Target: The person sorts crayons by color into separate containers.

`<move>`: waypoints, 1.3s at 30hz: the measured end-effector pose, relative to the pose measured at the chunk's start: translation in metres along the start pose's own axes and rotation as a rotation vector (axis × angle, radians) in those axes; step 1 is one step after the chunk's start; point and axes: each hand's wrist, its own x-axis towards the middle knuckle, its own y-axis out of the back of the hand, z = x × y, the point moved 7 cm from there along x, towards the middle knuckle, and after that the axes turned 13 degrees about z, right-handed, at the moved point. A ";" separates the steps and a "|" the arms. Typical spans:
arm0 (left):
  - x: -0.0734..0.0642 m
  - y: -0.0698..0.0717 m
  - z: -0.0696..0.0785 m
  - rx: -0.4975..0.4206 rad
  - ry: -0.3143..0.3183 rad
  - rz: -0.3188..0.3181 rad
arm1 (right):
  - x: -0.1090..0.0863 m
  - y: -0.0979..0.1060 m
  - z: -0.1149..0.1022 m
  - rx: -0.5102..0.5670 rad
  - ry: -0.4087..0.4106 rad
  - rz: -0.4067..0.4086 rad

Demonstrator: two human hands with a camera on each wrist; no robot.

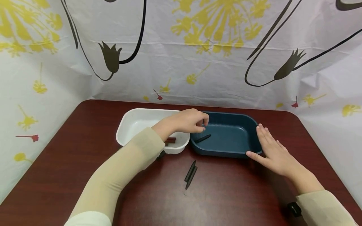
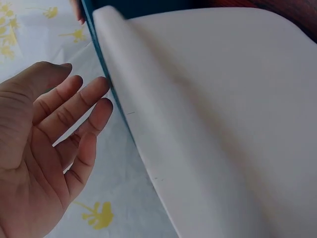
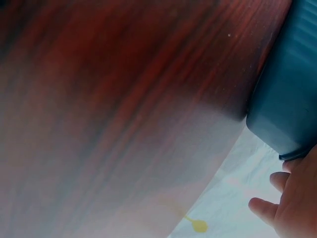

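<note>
My left hand [image 1: 189, 121] hovers over the point where the white tray [image 1: 128, 125] meets the dark blue tray [image 1: 226, 153]. Its fingers are loosely bent, and the left wrist view shows the palm and fingers [image 2: 69, 111] bare. Just below it, one black crayon-like stick [image 1: 203, 138] lies in the left end of the blue tray. My right hand [image 1: 274, 155] rests at the blue tray's right end, fingers extended along the rim and thumb at the front corner. Reddish-brown sticks [image 1: 170, 140] lie in the white tray, partly hidden by my left forearm.
Two more black sticks [image 1: 191, 177] lie side by side on the dark red wooden table [image 1: 220, 188], in front of the trays. A white patterned sheet [image 1: 181, 81] hangs behind and beside the table.
</note>
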 end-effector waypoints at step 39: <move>-0.051 0.005 0.019 0.076 -0.071 0.080 | 0.000 -0.001 0.000 0.013 -0.003 0.013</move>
